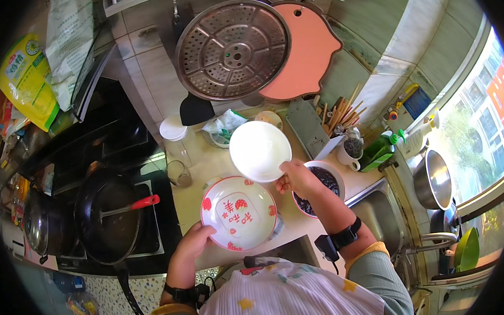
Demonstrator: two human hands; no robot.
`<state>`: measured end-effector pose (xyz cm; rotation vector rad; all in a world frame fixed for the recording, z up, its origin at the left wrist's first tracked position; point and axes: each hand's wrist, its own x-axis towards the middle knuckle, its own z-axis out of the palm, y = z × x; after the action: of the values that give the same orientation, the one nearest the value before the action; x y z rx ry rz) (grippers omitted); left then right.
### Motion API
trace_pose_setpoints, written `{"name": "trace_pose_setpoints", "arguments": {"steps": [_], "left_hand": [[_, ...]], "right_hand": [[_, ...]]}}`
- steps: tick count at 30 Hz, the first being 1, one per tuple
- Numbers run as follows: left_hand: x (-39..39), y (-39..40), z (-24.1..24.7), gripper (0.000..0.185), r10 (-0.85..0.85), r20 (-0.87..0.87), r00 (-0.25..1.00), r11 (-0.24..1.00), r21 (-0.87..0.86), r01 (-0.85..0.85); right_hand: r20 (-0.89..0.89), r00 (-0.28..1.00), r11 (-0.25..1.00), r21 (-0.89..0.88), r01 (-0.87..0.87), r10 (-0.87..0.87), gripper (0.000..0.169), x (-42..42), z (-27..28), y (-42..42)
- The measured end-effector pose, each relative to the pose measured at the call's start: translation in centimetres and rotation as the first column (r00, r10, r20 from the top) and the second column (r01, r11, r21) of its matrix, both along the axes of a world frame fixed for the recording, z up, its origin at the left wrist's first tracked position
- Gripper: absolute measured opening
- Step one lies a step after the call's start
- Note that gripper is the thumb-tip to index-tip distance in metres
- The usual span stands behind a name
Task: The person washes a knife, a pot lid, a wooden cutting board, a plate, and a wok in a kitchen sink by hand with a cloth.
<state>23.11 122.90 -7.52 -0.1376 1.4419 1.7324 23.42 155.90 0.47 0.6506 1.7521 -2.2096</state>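
My left hand (196,241) grips the left rim of a shallow white plate (258,230), which has a red edge and strawberry prints. In my right hand (298,178) is a plain white bowl (258,150), pinched at its lower right rim. The bowl is tilted with its pale inside facing me, and it sits just beyond the plate's far edge in the view. Partly behind my right wrist, a red-rimmed bowl (328,181) of dark contents stands on the counter (201,203).
On the left, a black wok (110,233) with a red-handled utensil (143,202) sits on the stove, its handle jutting towards me. A glass cup (179,174) and a lidded jar (175,138) stand behind the plate. The steel sink (377,215) lies right, near a green bottle (378,153).
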Motion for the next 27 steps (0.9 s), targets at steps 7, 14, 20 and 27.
{"name": "trace_pose_setpoints", "arguments": {"steps": [7, 14, 20, 27], "left_hand": [[-1.7, 8.1, -0.1, 0.033, -0.003, 0.164, 0.986, 0.945, 0.323, -0.051], [-3.6, 11.5, -4.6, 0.021, -0.031, 0.329, 0.944, 0.942, 0.326, -0.082], [-3.8, 11.7, -3.6, 0.019, 0.009, 0.348, 0.938, 0.971, 0.221, -0.091], [-4.7, 12.0, -2.3, 0.005, -0.005, 0.302, 0.953, 0.982, 0.183, -0.053]], "right_hand": [[0.012, 0.996, 0.981, 0.173, -0.084, 0.083, 0.031, 2.6, 0.3, -1.5], [0.025, 1.0, 0.974, 0.228, 0.012, -0.018, 0.038, 2.2, -2.3, -1.0], [-0.022, 0.999, 0.988, 0.152, -0.029, 0.033, 0.053, 1.6, -2.5, -0.8], [0.098, 0.983, 0.96, 0.22, -0.172, 0.154, 0.036, 0.6, -2.5, 0.2]]}}
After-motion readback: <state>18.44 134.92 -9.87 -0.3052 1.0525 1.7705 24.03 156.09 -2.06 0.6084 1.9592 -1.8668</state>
